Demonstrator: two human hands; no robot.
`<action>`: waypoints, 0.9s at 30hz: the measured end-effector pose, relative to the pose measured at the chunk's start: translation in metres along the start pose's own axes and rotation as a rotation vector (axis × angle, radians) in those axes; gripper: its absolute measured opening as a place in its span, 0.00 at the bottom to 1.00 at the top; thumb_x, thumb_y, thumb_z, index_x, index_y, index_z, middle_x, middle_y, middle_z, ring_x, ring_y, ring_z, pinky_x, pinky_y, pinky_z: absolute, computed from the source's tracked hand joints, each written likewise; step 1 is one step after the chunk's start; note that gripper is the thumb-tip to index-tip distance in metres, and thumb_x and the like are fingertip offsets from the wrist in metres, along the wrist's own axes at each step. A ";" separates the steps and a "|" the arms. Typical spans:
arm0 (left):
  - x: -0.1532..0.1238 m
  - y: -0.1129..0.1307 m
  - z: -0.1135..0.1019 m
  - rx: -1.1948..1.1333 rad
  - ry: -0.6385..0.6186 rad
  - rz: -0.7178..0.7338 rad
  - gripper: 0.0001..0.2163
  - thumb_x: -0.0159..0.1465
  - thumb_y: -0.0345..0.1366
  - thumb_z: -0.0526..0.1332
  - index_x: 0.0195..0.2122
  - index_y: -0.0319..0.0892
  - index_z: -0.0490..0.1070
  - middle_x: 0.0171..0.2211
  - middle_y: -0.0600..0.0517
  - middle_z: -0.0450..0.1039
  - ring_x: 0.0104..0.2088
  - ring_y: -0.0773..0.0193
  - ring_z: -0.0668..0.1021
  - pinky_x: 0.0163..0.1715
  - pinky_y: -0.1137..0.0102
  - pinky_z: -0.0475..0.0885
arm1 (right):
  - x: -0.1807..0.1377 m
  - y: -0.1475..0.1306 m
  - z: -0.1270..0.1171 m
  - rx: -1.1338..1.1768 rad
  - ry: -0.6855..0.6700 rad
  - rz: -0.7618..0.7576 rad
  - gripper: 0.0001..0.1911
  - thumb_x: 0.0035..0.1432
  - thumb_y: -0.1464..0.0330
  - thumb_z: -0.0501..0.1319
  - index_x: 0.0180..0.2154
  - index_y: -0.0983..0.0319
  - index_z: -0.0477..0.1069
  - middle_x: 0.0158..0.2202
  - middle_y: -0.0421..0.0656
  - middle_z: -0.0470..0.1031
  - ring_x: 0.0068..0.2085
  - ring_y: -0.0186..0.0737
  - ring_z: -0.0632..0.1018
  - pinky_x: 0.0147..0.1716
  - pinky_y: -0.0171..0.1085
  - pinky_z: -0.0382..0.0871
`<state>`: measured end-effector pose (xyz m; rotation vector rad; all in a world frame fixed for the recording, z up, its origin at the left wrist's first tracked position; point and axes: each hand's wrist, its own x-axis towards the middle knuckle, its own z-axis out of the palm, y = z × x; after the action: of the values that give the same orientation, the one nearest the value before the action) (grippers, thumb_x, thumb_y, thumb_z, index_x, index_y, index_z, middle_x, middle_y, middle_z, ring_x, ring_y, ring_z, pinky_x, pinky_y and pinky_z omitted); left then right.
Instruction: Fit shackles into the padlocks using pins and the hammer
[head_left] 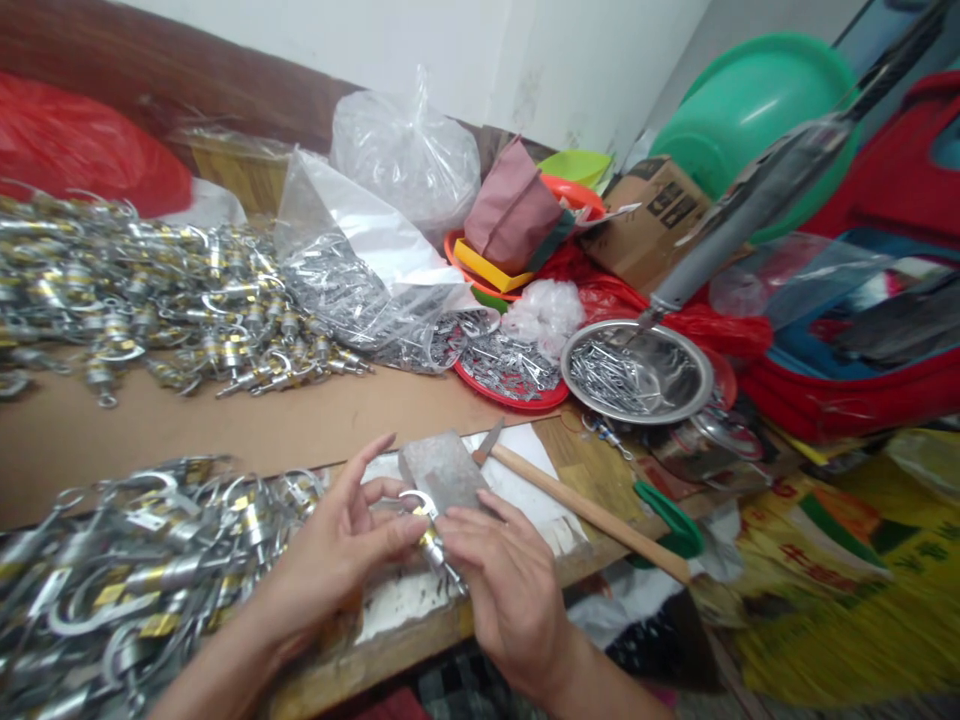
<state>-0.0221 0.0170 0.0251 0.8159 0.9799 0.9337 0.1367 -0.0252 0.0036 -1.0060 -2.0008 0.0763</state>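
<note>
Between my two hands is a small metal hook fitting [430,548], with a curved silver hook at its top and a brass-coloured part on its body. My left hand [358,545] pinches it near the hook with thumb and fingers. From the other side my right hand [504,568] closes its fingers on the fitting's body; part of the piece is hidden there. Just behind the hands lies a grey metal block [442,468]. A hammer with a wooden handle [585,508] rests beside the block, its head near the block's right edge.
Similar hook fittings are heaped at the front left [150,570] and along the back left [135,290]. Small metal parts fill a plastic bag [352,290], a red plate [517,400] and a steel bowl [637,410]. A grey tool [750,210] slants above the bowl.
</note>
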 end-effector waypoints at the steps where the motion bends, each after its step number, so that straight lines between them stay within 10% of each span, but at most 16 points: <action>1: -0.002 -0.002 0.001 -0.027 0.021 0.006 0.37 0.47 0.31 0.68 0.56 0.50 0.53 0.31 0.55 0.71 0.27 0.65 0.76 0.27 0.69 0.74 | 0.000 0.000 0.001 -0.005 0.008 -0.001 0.14 0.53 0.82 0.52 0.41 0.64 0.67 0.37 0.42 0.78 0.43 0.37 0.76 0.50 0.43 0.63; 11: 0.000 -0.002 0.001 -0.066 0.031 -0.021 0.39 0.44 0.29 0.69 0.56 0.53 0.54 0.28 0.56 0.70 0.24 0.66 0.75 0.26 0.67 0.73 | 0.020 0.004 -0.011 0.074 0.069 0.171 0.09 0.55 0.79 0.56 0.35 0.63 0.72 0.30 0.43 0.77 0.33 0.36 0.76 0.34 0.36 0.69; 20: -0.003 -0.001 0.004 -0.089 0.058 -0.003 0.40 0.43 0.29 0.70 0.57 0.50 0.53 0.27 0.55 0.72 0.24 0.65 0.76 0.24 0.68 0.74 | 0.030 -0.018 -0.006 -0.247 -0.323 0.205 0.15 0.56 0.79 0.48 0.38 0.63 0.70 0.31 0.45 0.70 0.32 0.41 0.68 0.31 0.39 0.61; 27: -0.003 -0.002 0.004 -0.092 0.070 0.018 0.40 0.44 0.28 0.69 0.56 0.48 0.52 0.26 0.56 0.72 0.24 0.66 0.77 0.25 0.70 0.74 | 0.014 -0.030 -0.002 -0.399 -0.293 0.179 0.20 0.54 0.80 0.47 0.47 0.69 0.67 0.30 0.49 0.69 0.31 0.44 0.66 0.28 0.41 0.57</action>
<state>-0.0184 0.0130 0.0255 0.7200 0.9840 1.0209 0.1156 -0.0368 0.0264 -1.4998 -2.2372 -0.0890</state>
